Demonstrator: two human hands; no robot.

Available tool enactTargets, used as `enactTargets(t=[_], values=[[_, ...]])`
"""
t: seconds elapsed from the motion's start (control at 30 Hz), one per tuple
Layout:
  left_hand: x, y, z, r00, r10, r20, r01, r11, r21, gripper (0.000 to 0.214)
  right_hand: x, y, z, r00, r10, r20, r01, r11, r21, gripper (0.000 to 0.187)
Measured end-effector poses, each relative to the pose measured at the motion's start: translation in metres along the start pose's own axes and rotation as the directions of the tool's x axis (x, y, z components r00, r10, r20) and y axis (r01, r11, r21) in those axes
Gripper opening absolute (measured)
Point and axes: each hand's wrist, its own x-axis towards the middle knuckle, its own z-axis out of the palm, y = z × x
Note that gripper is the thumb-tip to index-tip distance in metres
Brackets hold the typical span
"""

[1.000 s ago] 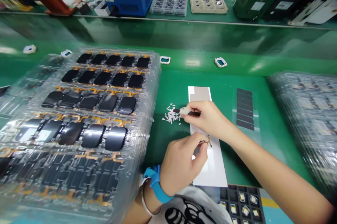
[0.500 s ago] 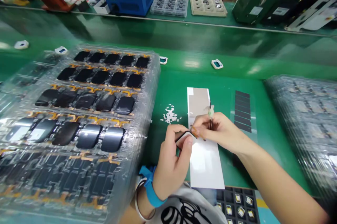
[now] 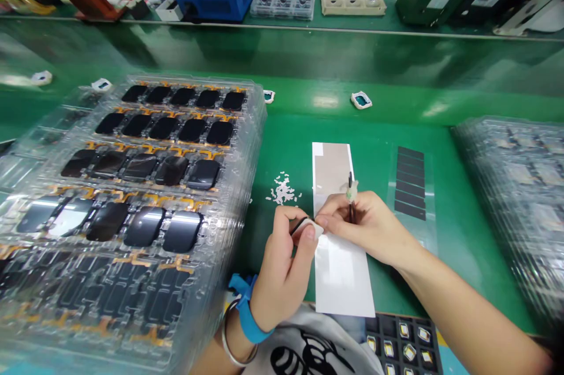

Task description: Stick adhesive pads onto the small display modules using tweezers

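The left hand (image 3: pixel 282 269) is pinching a small dark screen part (image 3: pixel 301 225) between thumb and fingers, just above the white sheet (image 3: pixel 343 269) lying on the green tabletop (image 3: pixel 291 146). The right hand (image 3: pixel 370 225) is gripping black tweezers (image 3: pixel 351 193) upright while its fingertips are touching the part's edge. A stack of clear trays (image 3: pixel 132 187) is sitting to the left.

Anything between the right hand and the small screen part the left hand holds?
Nothing visible. The left hand pinches the small screen part, and the right hand touches its edge, tweezers tucked upright in that hand, over the white sheet.
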Motion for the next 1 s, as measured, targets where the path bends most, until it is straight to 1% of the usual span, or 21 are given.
enactTargets(t=[0.2,0.3,0.43,0.53,0.73,0.8,0.9,1.0], values=[[0.0000,0.0007,-0.0017,1.000,-0.024,0.012,0.025,0.995,-0.096,0.016,-0.0006,-0.0027,0.0043,0.995,-0.083,-0.053,0.081,0.995,-0.050,0.036],[-0.0007,0.0014,-0.0022,1.000,-0.014,0.022,0.017,0.991,-0.130,0.016,-0.0005,-0.0043,0.0032,0.993,-0.112,-0.048,0.108,0.992,-0.072,0.032],[-0.0004,0.0028,-0.0018,0.999,-0.024,0.041,0.029,0.991,-0.127,0.015,-0.0004,-0.0056,0.0000,0.996,-0.083,-0.007,0.083,0.994,-0.064,0.037],[0.0007,0.0036,-0.0010,0.998,-0.040,0.041,0.045,0.991,-0.124,0.015,-0.0003,-0.0065,-0.0006,0.997,-0.080,-0.010,0.079,0.994,-0.079,0.039],[0.0025,0.0026,-0.0004,0.998,-0.044,0.037,0.047,0.996,-0.077,0.017,-0.0006,-0.0070,-0.0002,0.995,-0.098,-0.025,0.094,0.987,-0.127,0.036],[0.0026,0.0023,-0.0005,0.999,-0.036,0.033,0.038,0.997,-0.065,0.016,-0.0010,-0.0066,-0.0006,0.993,-0.113,-0.023,0.109,0.984,-0.138,0.031],[0.0028,0.0025,-0.0006,0.999,-0.028,0.030,0.030,0.997,-0.071,0.015,-0.0018,-0.0061,-0.0011,0.989,-0.148,-0.027,0.143,0.979,-0.148,0.024],[0.0029,0.0029,-0.0008,0.999,-0.033,0.037,0.036,0.996,-0.085,0.015,-0.0023,-0.0057,-0.0015,0.988,-0.153,-0.033,0.146,0.977,-0.158,0.023]])
